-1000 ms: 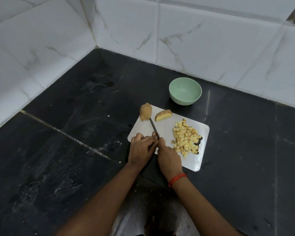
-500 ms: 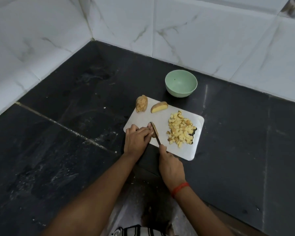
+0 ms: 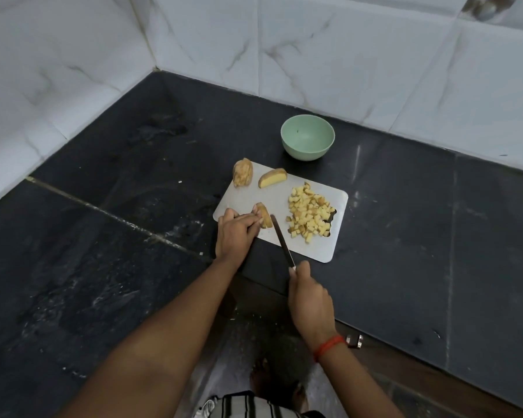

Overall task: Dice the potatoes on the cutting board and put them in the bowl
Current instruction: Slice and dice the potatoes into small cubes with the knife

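A white cutting board (image 3: 314, 245) lies on the dark counter. My left hand (image 3: 236, 233) presses a potato piece (image 3: 264, 219) against the board's near left part. My right hand (image 3: 310, 303) grips a knife (image 3: 281, 241) whose blade lies just right of that piece, tip pointing away from me. A heap of diced potato (image 3: 310, 214) covers the board's right side. Two more potato pieces rest at its far edge: a rough one (image 3: 242, 172) at the corner and a wedge (image 3: 272, 178) beside it. Behind the board stands the pale green bowl (image 3: 307, 137), with nothing in it.
White marble-look tiled walls (image 3: 344, 55) enclose the black stone counter (image 3: 103, 221) at the back and left. The counter's front edge runs diagonally near my right wrist, where a small metal knob (image 3: 354, 341) shows. A red thread band (image 3: 328, 346) circles that wrist.
My right hand has drawn back towards me with the knife, away from my left hand. The potato piece under my left fingers now shows. The view has shifted slightly downwards.
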